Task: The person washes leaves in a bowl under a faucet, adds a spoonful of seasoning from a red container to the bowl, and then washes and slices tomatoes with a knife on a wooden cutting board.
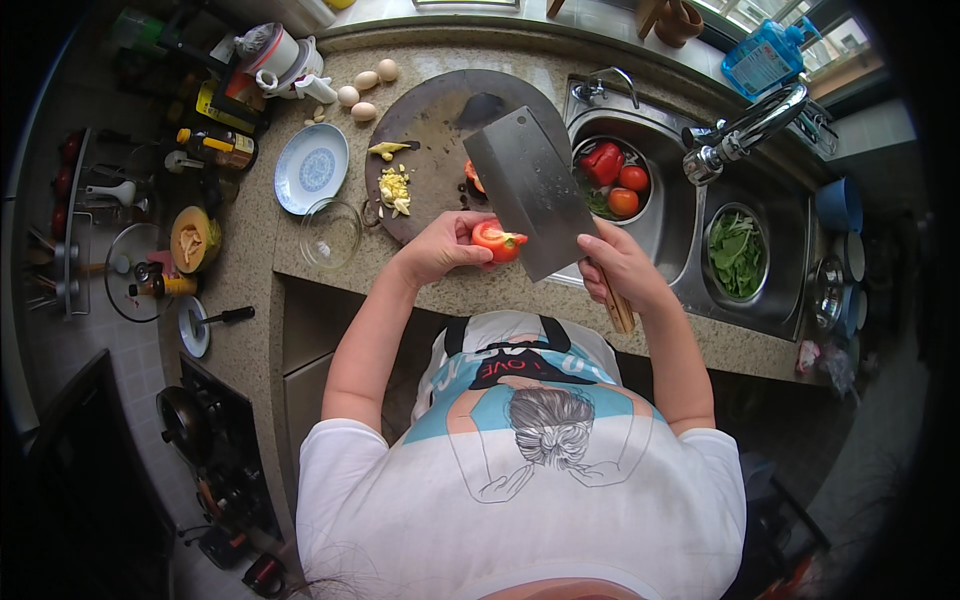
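Between the fingers of my left hand (452, 246) is a cut tomato piece (498, 241), its cut face turned up and a bit of green at the stem end. My right hand (619, 264) grips the wooden handle of a broad Chinese cleaver (534, 196), whose blade is raised beside the tomato piece. Beneath the blade lies a round chopping board (435, 101). Another cut tomato piece (473, 176) rests there, partly hidden by the blade. Chopped garlic (394, 189) and a piece of ginger (388, 150) sit on the board's left side.
A blue-patterned plate (316, 169), a glass bowl (331, 234) and several eggs (364, 111) stand left of the board. At right, the double sink (679, 259) holds a bowl with tomatoes (634, 178) and a red pepper (601, 163), plus a bowl of leafy greens (736, 255). A faucet (742, 135) arches above.
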Motion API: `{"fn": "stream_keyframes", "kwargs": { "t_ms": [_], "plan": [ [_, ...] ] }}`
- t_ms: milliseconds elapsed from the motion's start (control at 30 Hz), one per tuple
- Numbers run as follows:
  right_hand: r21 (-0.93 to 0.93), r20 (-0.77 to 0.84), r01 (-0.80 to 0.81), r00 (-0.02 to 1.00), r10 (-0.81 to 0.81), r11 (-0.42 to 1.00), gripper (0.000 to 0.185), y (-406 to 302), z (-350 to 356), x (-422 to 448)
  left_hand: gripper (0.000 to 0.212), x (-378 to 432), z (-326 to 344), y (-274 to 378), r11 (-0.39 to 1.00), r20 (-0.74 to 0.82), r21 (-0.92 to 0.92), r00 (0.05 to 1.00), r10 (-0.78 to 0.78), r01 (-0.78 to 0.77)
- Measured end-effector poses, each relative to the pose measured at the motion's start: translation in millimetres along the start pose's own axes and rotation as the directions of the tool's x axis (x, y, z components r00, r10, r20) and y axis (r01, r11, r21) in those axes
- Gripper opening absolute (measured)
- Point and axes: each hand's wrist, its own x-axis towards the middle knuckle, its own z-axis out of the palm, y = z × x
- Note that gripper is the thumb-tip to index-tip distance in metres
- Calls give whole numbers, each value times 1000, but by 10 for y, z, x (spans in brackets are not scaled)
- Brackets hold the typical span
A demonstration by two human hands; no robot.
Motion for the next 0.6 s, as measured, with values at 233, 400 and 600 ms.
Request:
{"fn": "stream_keyframes", "kwargs": {
  "t_ms": [233, 400, 600],
  "plan": [
    [-141, -176, 275, 939, -297, 951, 13, 151, 33, 99, 75, 37, 130, -91, 959, -243, -123, 945, 220, -255],
    [-724, -98, 375, 775, -625, 579, 6, 208, -27, -46, 74, 74, 237, -62, 897, -426, -18, 815, 392, -441],
    [-899, 197, 427, 593, -781, 98, 28, 348, 71, -153, 65, 88, 334, 33, 902, -470, 5, 795, 383, -431]
  ]
}}
